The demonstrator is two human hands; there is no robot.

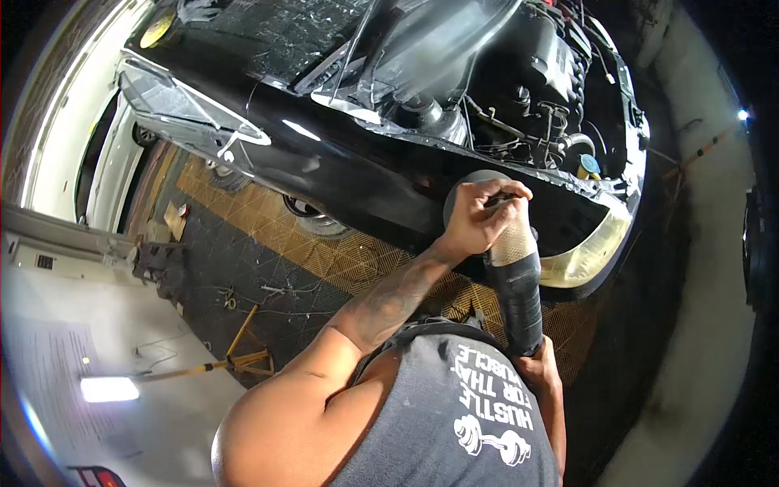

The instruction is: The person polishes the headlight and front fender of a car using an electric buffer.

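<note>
Tool, one, seen in the head view: long body wrapped in dark tape, tan textured section toward the front, grey round pad at the head. Left hand: fingers curled narrowly over the tool's front end, directly above the pad; tattooed forearm behind. Right hand: holding the tool's rear end, nearer the body, fingers mostly hidden. Black car fender: at the pad and extending leftward from the left-hand grip; exact contact hidden beneath that hand. Headlight, yellowed: just right of the grip. Engine bay, exposed: beyond the grip, containing a blue cap to its right. Clear sheeting: farther beyond. Wheel: left of the grip, low under the fender. Floor tiles, black and yellow-brown: below and left. Work light, lit, on yellow stand: well left of the grip. Grey shirt, printed white: behind both hands.
</note>
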